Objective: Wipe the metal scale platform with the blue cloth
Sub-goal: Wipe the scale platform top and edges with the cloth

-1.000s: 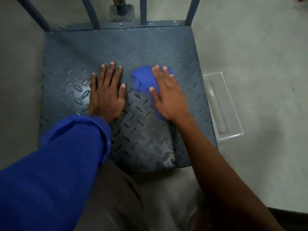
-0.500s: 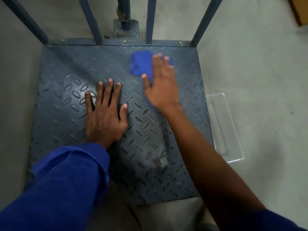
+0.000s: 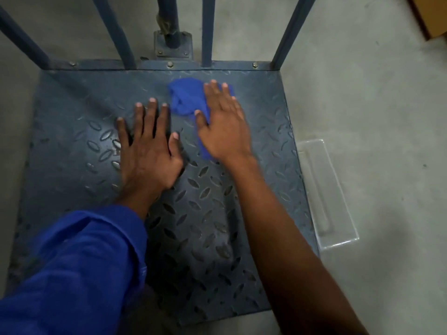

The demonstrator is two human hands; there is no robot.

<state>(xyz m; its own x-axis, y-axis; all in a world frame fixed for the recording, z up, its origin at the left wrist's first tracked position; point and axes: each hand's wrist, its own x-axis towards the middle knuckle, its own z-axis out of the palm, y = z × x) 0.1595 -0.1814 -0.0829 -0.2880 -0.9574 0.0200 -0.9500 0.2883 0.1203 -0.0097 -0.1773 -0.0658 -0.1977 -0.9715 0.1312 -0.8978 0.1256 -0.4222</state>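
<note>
The metal scale platform (image 3: 72,122) is a dark grey diamond-tread plate filling the middle of the view. A crumpled blue cloth (image 3: 186,97) lies on its far middle part. My right hand (image 3: 223,124) presses flat on the cloth, fingers spread and pointing away from me, covering its right half. My left hand (image 3: 147,151) rests flat and empty on the plate just left of the cloth, fingers apart. A blue sleeve covers my left forearm; my right forearm is bare.
Blue metal bars (image 3: 116,32) and a bolted post base (image 3: 173,44) rise along the platform's far edge. A clear plastic tray (image 3: 326,192) lies on the grey concrete floor by the right edge. A cardboard box corner (image 3: 430,15) shows at the top right.
My right hand first pushed the cloth from the platform's middle toward the far edge, then drew it slightly back toward me. My left hand stayed flat on the plate.
</note>
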